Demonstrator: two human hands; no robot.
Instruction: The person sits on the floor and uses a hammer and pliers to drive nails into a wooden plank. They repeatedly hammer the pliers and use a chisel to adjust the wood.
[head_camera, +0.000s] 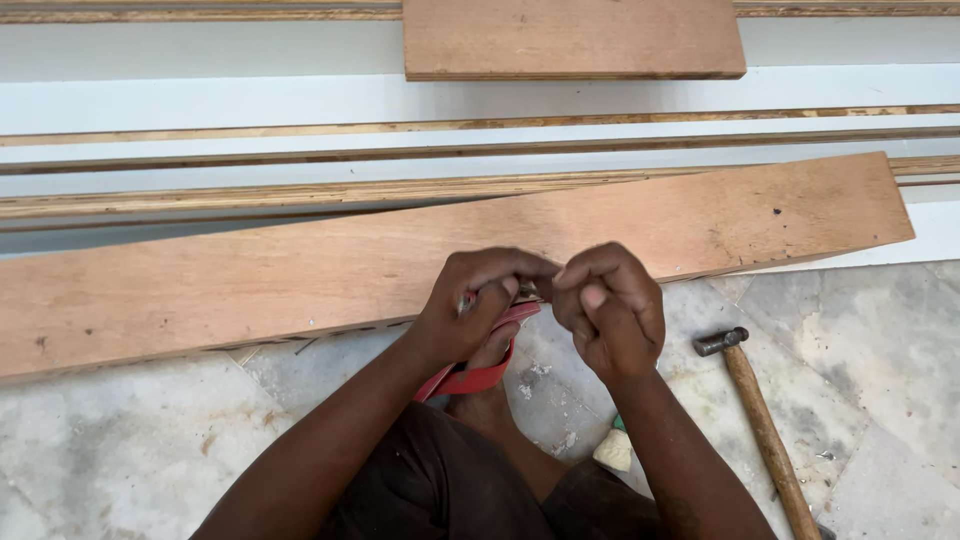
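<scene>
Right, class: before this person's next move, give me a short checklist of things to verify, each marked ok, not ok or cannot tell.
1. Both hands in view: left hand and right hand meet in front of the long plank: ok.
2. What the fingers pinch: too small, cannot tell.
3. Red strap under the left hand: ok.
4. Hammer lying on the floor beside the right arm, untouched: ok.
5. Plank lying flat: cannot tell.
</scene>
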